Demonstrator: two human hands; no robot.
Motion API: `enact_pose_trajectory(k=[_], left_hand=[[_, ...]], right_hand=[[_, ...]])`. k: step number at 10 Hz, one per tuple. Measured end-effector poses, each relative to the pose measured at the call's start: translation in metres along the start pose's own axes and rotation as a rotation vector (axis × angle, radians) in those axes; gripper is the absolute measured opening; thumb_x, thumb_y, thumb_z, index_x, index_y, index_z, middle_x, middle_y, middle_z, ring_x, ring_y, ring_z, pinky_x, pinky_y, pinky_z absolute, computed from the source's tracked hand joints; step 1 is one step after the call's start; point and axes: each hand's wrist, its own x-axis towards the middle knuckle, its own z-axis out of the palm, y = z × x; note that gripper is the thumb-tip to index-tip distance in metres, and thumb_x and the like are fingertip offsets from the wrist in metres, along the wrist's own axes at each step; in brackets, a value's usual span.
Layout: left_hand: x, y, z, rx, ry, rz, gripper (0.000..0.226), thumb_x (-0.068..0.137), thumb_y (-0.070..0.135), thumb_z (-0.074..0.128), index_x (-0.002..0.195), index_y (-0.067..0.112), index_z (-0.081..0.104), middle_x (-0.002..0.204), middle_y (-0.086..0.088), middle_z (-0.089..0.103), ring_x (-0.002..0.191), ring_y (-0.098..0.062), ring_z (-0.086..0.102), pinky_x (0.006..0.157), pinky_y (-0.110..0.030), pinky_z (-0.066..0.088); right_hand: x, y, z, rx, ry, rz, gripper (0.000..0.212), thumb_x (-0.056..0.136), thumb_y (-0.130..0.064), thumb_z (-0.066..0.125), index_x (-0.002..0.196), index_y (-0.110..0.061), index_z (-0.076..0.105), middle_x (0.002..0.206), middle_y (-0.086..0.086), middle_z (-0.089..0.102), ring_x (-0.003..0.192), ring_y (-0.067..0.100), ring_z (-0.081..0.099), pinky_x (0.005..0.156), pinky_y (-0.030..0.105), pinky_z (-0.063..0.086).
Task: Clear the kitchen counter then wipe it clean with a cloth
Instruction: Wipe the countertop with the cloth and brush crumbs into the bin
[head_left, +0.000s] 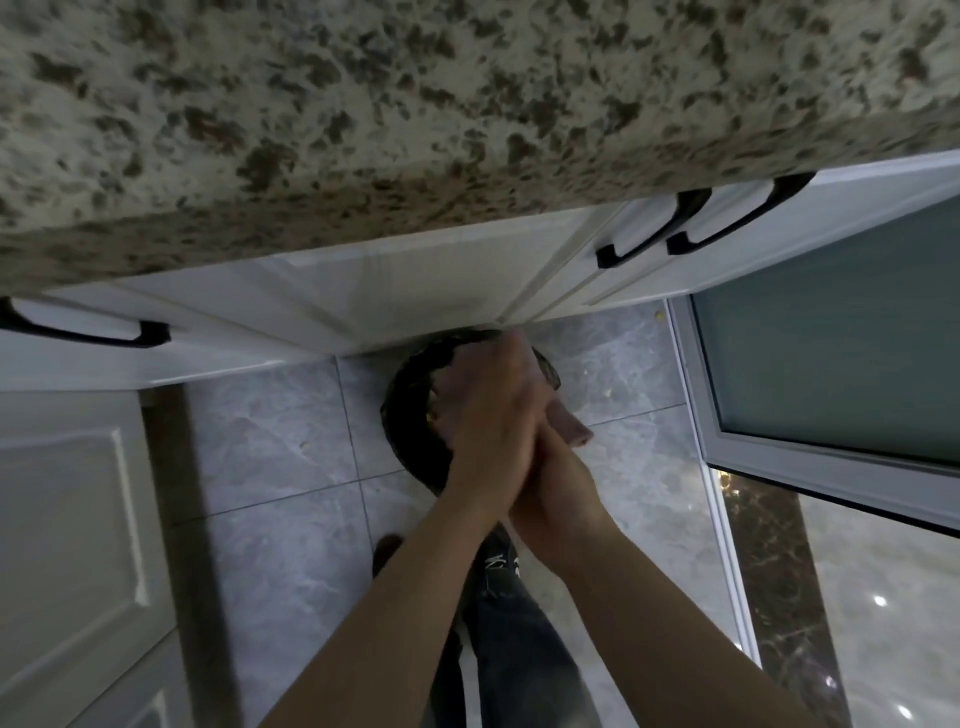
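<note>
A pinkish cloth (574, 432) is held over a round bin lined with a black bag (410, 410), which stands on the floor against the cabinet. My left hand (493, 415) lies flat on top of the cloth, fingers straight and pointing toward the cabinet. Pressed against it from below is my right hand (553, 493), which grips the cloth; its fingers are mostly hidden. A cloth corner sticks out to the right of both hands. The speckled granite counter (415, 114) fills the top of the view, and the part shown is bare.
White cabinet doors with black handles (649, 228) run under the counter. A frosted glass door (831, 332) stands at the right. Grey floor tiles (270, 441) surround the bin. My leg in dark jeans (509, 623) is below the hands.
</note>
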Motion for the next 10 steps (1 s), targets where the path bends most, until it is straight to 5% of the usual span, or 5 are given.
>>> enact_pose_trajectory(k=[1, 2, 3, 5, 10], left_hand=[[-0.004, -0.012, -0.004, -0.238, -0.257, -0.128, 0.051, 0.099, 0.049, 0.035, 0.136, 0.020, 0.055, 0.143, -0.003, 0.053, 0.131, -0.025, 0.050, 0.104, -0.044, 0.045], [0.008, -0.016, -0.025, -0.257, 0.009, -0.311, 0.045, 0.101, 0.051, 0.035, 0.125, 0.024, 0.061, 0.130, -0.002, 0.063, 0.114, -0.017, 0.061, 0.085, -0.024, 0.049], [-0.005, 0.002, -0.014, -0.202, -0.131, -0.069, 0.036, 0.100, 0.052, 0.040, 0.126, 0.035, 0.058, 0.131, 0.006, 0.062, 0.115, -0.005, 0.059, 0.094, -0.008, 0.043], [-0.040, -0.003, -0.051, -0.283, -0.026, -0.512, 0.022, 0.106, 0.019, 0.038, 0.117, 0.009, 0.053, 0.107, 0.001, 0.059, 0.087, -0.015, 0.052, 0.073, -0.021, 0.038], [-0.232, 0.167, -0.308, -0.722, 0.406, 0.107, 0.026, 0.103, 0.021, 0.048, 0.119, 0.023, 0.068, 0.122, 0.009, 0.070, 0.118, -0.010, 0.063, 0.103, -0.024, 0.047]], right_hand=[[0.005, 0.013, -0.003, 1.303, -0.304, -0.182, 0.050, 0.107, -0.030, 0.031, 0.152, -0.006, 0.031, 0.145, 0.014, 0.051, 0.136, 0.026, 0.047, 0.116, 0.038, 0.034], [-0.020, 0.007, -0.021, 0.774, -0.263, -0.151, 0.054, 0.104, -0.040, 0.036, 0.142, -0.004, 0.047, 0.136, 0.019, 0.059, 0.122, 0.027, 0.060, 0.101, 0.038, 0.047], [-0.026, -0.022, -0.020, 1.552, -0.428, 0.334, 0.051, 0.107, -0.029, 0.035, 0.146, 0.003, 0.038, 0.142, 0.023, 0.051, 0.132, 0.031, 0.051, 0.110, 0.040, 0.040], [-0.086, -0.021, -0.044, 0.232, -0.136, -0.345, 0.040, 0.102, -0.028, 0.047, 0.132, -0.003, 0.057, 0.118, 0.020, 0.068, 0.102, 0.023, 0.069, 0.082, 0.036, 0.057], [-0.311, -0.130, -0.074, -0.267, -0.600, -0.740, 0.018, 0.099, -0.017, 0.056, 0.099, -0.029, 0.070, 0.097, -0.013, 0.077, 0.096, 0.005, 0.072, 0.071, 0.014, 0.055]])
